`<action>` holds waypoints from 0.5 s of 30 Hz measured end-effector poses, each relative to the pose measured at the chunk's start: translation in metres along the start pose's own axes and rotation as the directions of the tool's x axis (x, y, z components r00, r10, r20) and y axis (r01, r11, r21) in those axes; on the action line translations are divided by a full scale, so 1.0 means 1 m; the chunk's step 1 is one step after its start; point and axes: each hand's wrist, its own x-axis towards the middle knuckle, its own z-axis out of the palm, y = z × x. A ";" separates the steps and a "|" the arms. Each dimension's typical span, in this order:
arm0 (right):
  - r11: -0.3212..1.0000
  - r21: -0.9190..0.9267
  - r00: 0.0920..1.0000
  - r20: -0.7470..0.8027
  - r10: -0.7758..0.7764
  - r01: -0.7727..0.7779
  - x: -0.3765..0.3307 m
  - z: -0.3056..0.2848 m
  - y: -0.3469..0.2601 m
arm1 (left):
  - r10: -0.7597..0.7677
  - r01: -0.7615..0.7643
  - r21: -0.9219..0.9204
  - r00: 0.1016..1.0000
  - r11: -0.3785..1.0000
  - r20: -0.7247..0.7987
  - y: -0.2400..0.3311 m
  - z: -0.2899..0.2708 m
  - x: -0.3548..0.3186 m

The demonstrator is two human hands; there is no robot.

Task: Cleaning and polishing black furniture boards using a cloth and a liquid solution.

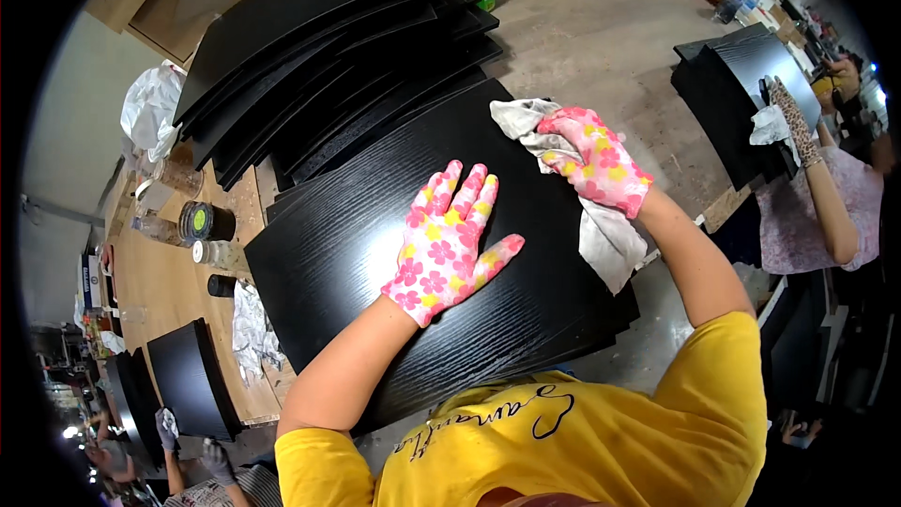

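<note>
Flat on the black wood-grain panel [375, 253], left hand [446, 235] spreads open; right hand [593, 158] clutches a grey rag [601, 235] at its far edge.

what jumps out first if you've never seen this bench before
The two pink flowered gloves stand out against the black: the left hand lies flat on the big black wood-grain panel in the middle, and the right hand presses a grey rag at the panel's upper right edge. Behind it, toward the upper left, a fanned stack of black panels fills the bench. At the far right, a co-worker's gloved hand rests on another black stack.
</note>
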 end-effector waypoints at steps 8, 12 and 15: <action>0.958 0.275 0.997 0.031 0.074 -0.080 0.117 0.030 0.021 | 0.043 -0.043 0.015 0.999 0.999 0.004 0.000 -0.003 -0.002; 0.990 -0.014 0.981 -0.138 -0.138 0.137 0.029 0.016 0.008 | 0.046 -0.046 -0.007 0.999 0.999 -0.002 -0.002 -0.002 -0.003; 0.972 -0.139 0.974 -0.105 -0.202 0.187 -0.062 -0.005 -0.008 | 0.047 -0.047 -0.025 0.999 0.999 -0.011 -0.002 -0.001 -0.005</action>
